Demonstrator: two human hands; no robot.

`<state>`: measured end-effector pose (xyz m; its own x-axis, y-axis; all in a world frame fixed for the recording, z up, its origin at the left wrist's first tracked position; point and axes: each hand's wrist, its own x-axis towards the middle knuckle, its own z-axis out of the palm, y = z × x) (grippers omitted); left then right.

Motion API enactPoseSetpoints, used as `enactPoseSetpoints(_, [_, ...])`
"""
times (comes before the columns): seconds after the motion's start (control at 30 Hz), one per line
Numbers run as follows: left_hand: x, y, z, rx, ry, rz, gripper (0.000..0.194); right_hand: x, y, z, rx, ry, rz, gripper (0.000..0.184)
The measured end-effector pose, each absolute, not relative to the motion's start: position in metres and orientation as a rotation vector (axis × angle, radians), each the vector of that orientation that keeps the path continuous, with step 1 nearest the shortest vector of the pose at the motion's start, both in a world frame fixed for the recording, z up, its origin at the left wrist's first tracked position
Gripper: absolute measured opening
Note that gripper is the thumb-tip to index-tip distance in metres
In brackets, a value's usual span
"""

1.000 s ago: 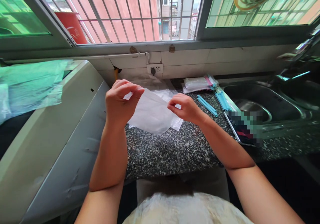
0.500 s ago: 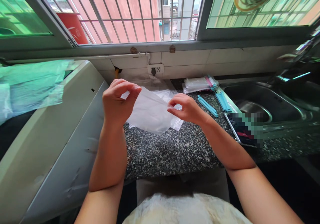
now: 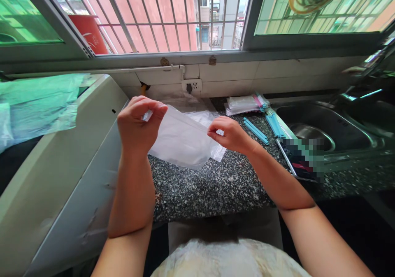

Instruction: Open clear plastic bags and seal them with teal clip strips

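A translucent plastic bag [image 3: 182, 139] is stretched between my two hands above the speckled counter [image 3: 203, 194]. My left hand [image 3: 138, 122] pinches its upper left corner between thumb and fingers. Lower and to the right, my right hand [image 3: 226, 133] is closed in a pinch on the bag's other upper corner. The top edge slopes down from left to right, and the bag looks flat. Behind it, more clear plastic bags [image 3: 203, 114] lie on the counter, partly hidden by the held one.
Blue sticks [image 3: 256, 131] and a stack of packaged clear bags [image 3: 243, 105] lie right of my hands. A phone [image 3: 296, 161] rests beside the sink [image 3: 354, 137], which holds a metal bowl [image 3: 313, 137]. At left stands a white appliance [image 3: 80, 145] with green plastic [image 3: 40, 104] on it.
My left hand has moved a little to the left, drawing the bag's top edge out straighter. My right hand has hardly moved.
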<state>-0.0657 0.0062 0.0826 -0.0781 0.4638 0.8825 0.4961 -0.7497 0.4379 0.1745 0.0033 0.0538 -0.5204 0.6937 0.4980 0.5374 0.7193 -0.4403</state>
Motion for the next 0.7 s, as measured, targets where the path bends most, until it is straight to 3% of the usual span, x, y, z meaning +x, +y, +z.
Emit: enactPoseSetpoints(0.7, [-0.0714,0.0043,0.0895,-2.047,-1.136,-2.114,0.012,0.1745,0.0055,0.0521,-0.947,-2.301,0.301,0.018])
